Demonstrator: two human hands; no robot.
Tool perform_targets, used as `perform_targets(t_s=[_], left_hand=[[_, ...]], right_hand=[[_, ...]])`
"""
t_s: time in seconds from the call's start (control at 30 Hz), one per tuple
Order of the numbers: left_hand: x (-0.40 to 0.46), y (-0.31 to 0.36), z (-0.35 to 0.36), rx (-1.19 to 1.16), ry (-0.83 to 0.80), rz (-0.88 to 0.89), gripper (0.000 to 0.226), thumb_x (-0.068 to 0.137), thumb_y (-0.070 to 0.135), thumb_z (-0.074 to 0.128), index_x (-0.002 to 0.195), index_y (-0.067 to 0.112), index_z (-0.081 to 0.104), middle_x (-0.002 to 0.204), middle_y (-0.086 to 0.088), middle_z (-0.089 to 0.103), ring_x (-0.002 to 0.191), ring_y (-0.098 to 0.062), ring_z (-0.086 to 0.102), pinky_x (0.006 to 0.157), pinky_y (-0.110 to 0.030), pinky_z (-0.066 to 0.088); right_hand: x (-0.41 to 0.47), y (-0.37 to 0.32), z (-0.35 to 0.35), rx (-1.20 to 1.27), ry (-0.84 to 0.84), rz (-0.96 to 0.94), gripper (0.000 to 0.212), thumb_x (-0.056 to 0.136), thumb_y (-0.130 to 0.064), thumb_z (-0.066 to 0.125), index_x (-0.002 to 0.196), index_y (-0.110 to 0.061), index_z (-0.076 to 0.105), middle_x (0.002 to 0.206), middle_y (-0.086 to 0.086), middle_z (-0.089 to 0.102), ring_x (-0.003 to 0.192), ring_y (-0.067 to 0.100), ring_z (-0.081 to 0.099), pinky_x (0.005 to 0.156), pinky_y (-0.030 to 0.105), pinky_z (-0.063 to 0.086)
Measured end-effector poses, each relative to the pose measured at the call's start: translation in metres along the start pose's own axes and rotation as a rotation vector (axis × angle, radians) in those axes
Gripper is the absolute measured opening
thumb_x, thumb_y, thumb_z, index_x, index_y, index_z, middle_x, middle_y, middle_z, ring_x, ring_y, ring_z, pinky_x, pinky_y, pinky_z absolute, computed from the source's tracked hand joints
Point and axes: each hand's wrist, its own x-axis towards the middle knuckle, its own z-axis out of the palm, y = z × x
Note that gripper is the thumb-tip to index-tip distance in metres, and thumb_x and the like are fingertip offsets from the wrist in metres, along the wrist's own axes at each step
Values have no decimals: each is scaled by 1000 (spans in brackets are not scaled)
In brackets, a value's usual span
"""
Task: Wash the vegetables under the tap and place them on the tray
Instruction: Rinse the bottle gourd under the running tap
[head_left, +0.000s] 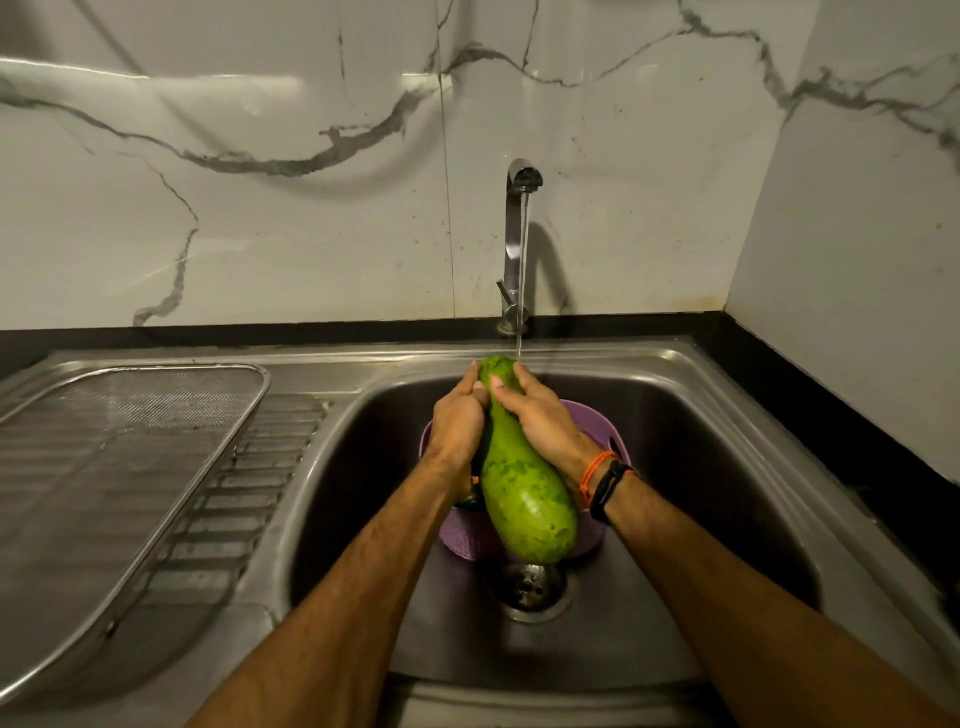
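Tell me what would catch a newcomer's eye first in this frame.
The big green gourd dominates the middle, held over the sink by the left hand and right hand, both gripping its narrow neck. A thin stream from the tap at the back lands on its far tip. A purple basket sits beneath it in the basin, and a mesh tray lies on the drainboard to the left.

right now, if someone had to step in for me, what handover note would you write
Left hand and right hand both grip the narrow neck of the green gourd, held over the sink.
The tap is running; the stream lands on the gourd's far tip.
A purple basket sits in the sink under it; what it holds is mostly hidden.
The mesh tray lies on the drainboard to the left, nothing on it.
Left: finish rinsing, set the gourd on the tray.
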Motion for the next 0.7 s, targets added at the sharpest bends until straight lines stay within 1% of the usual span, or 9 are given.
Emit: perform_targets(t_s=[0.07,0.17,0.23,0.3,0.4,0.5,0.57,0.63,0.7], left_hand=[[1,2,-4,-14,35,-27,40,102,8,43,134,28,58,120,-5,67,100,-22,65,94,-45,54],[0,1,-6,22,70,-36,52,98,6,54,147,21,45,114,-16,68,93,-30,67,83,-58,55],[0,-2,-7,22,86,-36,52,93,13,66,143,19,51,106,-16,71,88,-28,69,74,-55,58],[-2,-4,-6,28,93,-32,50,88,24,73,136,21,59,103,-13,74,88,-24,71,76,-51,59],[-6,0,0,-17,-46,-95,40,93,43,60,125,19,66,95,-8,75,82,-21,73,78,-41,60],[-11,0,4,-134,-167,-194,43,102,41,42,128,12,62,101,-15,74,86,-28,71,83,-43,55],[-11,-2,5,-104,-175,-180,41,102,34,44,139,17,51,119,-16,68,101,-30,69,81,-44,58],[-9,-3,7,-45,-146,-128,46,103,23,45,149,25,38,120,-8,66,99,-25,68,74,-38,57],[-9,-1,9,2,-107,-91,60,103,15,45,156,28,21,116,-1,62,93,-19,65,72,-35,55]], right_hand=[[2,2,-5,24,20,-13,54,89,-25,70,139,-19,50,128,3,64,114,22,64,102,45,49],[3,4,-11,82,92,14,48,79,-20,80,122,-18,60,111,10,71,99,30,70,90,53,55],[3,1,-14,179,138,60,40,80,-12,76,117,-15,62,106,15,72,96,35,70,87,56,56],[4,-1,-16,308,154,82,29,82,-5,70,110,-11,64,102,18,71,94,39,69,85,58,56],[3,-5,-8,462,125,55,20,88,-2,58,106,-9,63,97,19,68,84,34,67,78,49,56],[1,-4,-1,356,111,13,35,93,-6,48,127,-12,56,125,17,63,109,33,62,97,50,50],[5,0,-2,35,107,-29,52,99,-14,42,151,-14,34,154,6,37,139,23,39,117,44,31],[9,5,-3,-161,104,-64,57,103,-21,39,156,-15,17,163,2,16,149,15,17,123,37,13],[10,9,-2,-228,91,-68,57,104,-28,39,156,-18,18,164,2,11,150,14,10,124,35,7]])
